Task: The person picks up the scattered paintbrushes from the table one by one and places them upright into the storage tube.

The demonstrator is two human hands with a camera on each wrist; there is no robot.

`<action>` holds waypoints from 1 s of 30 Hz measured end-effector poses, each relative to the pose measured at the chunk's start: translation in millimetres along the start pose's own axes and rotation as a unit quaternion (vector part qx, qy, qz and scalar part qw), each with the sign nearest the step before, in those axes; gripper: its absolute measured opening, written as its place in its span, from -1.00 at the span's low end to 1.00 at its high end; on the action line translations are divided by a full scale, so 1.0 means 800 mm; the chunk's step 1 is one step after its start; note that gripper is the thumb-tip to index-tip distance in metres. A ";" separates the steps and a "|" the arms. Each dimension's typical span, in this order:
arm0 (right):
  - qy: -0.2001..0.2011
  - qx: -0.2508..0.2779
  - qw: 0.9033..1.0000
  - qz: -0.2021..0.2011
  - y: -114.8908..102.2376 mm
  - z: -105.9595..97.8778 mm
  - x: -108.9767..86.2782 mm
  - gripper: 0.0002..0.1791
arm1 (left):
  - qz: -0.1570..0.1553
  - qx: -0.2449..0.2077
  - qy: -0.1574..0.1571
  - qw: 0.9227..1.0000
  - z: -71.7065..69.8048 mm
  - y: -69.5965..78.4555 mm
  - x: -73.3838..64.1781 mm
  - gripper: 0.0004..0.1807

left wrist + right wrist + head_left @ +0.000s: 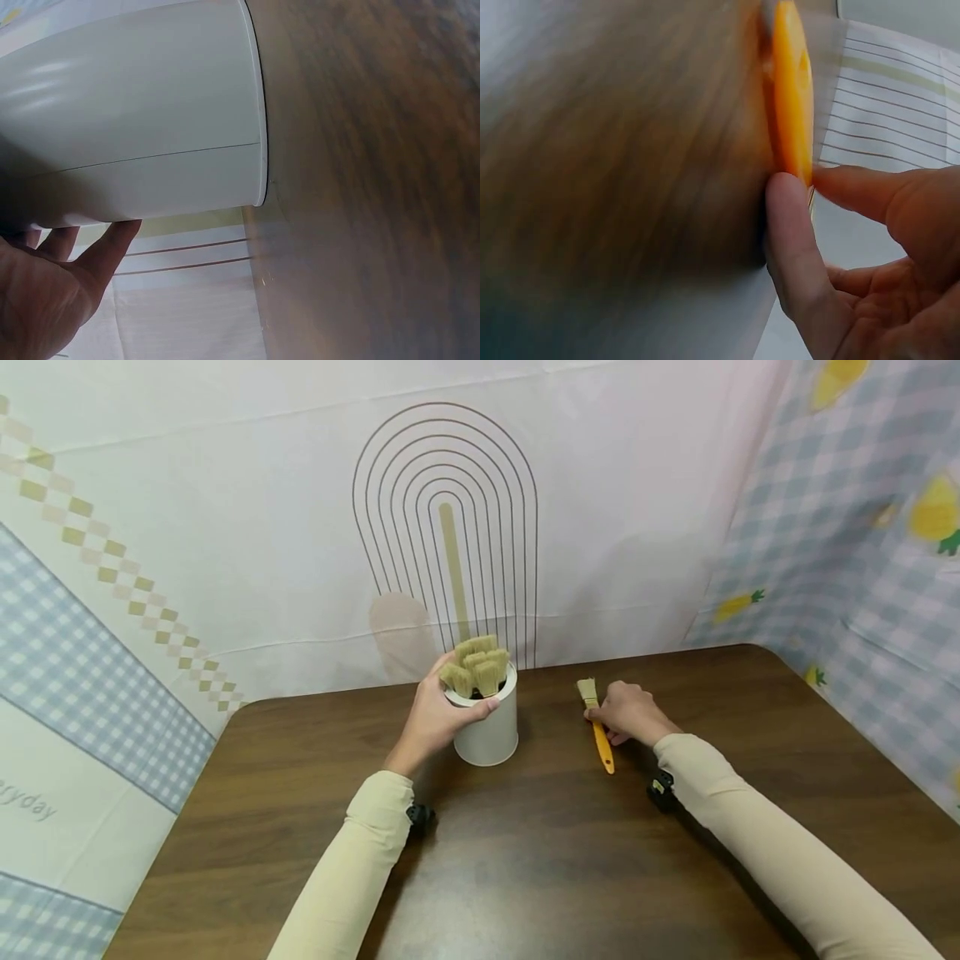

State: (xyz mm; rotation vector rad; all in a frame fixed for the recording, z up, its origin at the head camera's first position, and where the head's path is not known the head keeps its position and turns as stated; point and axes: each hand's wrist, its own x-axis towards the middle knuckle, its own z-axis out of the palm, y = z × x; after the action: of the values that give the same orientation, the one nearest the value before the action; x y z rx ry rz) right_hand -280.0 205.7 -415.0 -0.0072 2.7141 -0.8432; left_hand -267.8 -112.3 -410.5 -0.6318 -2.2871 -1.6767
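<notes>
A round white can (487, 739) stands upright on the table, with several paintbrushes (486, 672) in it, pale bristles up. My left hand (437, 708) grips the can near its rim, thumb on the front side. In the left wrist view the fingers (109, 251) touch the smooth wall of the can (165, 90). To the right, a single paintbrush (603, 747) with an orange-yellow handle has its bristles towards the wall. My right hand (633, 712) pinches it; the right wrist view shows thumb and finger on the orange handle (791, 90), close to the tabletop.
The brown wooden table (540, 877) has rounded far corners. Directly behind it hangs a white cloth (630, 527) with an arch pattern. A blue checked cloth (840, 568) with pineapple prints hangs on the right.
</notes>
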 end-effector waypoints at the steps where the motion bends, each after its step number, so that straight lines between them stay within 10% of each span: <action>1: -0.002 -0.004 1.000 0.007 -0.002 0.001 0.002 -0.66 | 0.000 -0.001 0.000 1.000 0.000 0.000 0.000 -0.13; 17: -0.027 0.124 0.992 -0.013 0.007 -0.006 -0.002 -0.77 | 0.000 0.005 0.000 1.000 0.000 0.001 -0.001 -0.12; 30: 0.070 0.221 0.959 -0.164 -0.055 -0.061 -0.081 -0.56 | -0.010 0.002 -0.007 1.000 -0.003 0.052 -0.012 -0.20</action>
State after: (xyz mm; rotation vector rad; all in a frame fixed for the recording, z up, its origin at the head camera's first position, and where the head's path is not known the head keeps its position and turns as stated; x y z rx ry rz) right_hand -235.2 201.9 -334.3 -0.3204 2.6229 -1.5884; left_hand -240.0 -106.5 -378.9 -0.6228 -2.3130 -1.6808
